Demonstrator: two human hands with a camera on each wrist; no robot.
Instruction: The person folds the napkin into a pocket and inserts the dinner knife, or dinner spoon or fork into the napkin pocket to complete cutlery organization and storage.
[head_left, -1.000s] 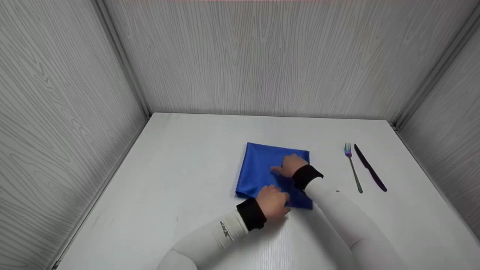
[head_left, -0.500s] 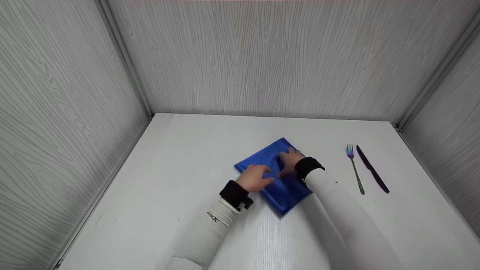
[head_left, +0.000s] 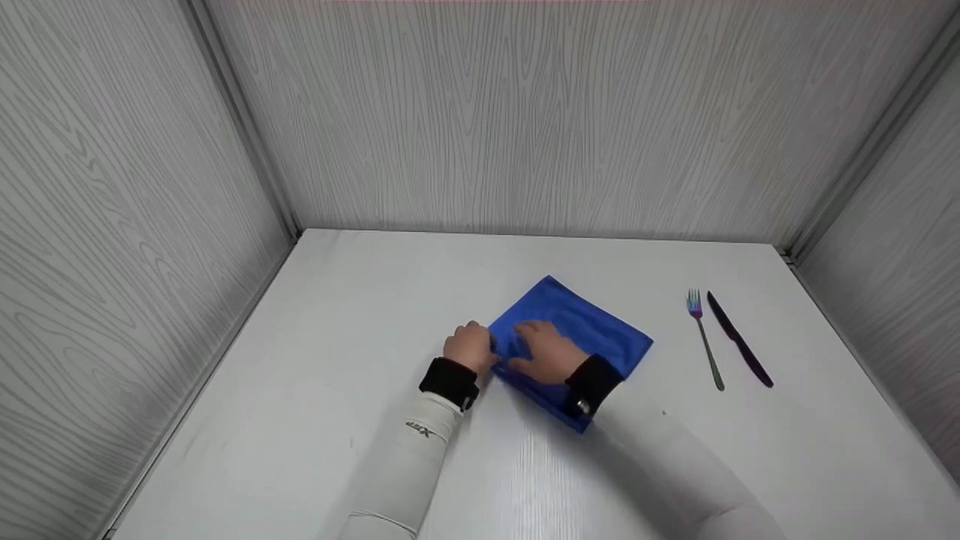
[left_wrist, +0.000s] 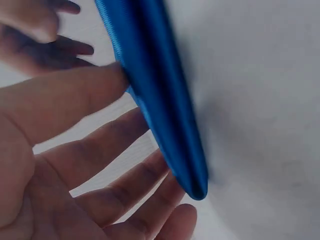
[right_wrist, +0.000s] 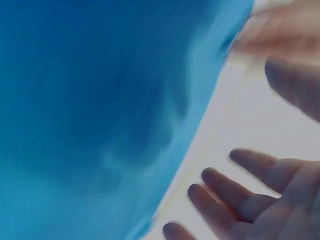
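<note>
A folded blue cloth (head_left: 585,322) lies at an angle on the white table. At its left corner my left hand (head_left: 470,349) pinches the edge; the left wrist view has the thumb on one side of the layered cloth (left_wrist: 155,85) and the fingers partly hidden behind it. My right hand (head_left: 551,356) hovers over the cloth's left part in the head view. Its fingers (right_wrist: 245,197) are spread and loosely bent, with nothing between them, in the right wrist view. The cloth is blurred there.
To the right of the cloth lie a fork (head_left: 705,341) with shiny rainbow tines and a dark table knife (head_left: 739,341), side by side. Grey wood-grain panels (head_left: 487,120) wall the table (head_left: 360,315) at the back and both sides.
The cloth has been turned on the table, from nearly square to a diamond. My left hand has moved left to its left corner. My right hand has shifted left and slightly nearer.
</note>
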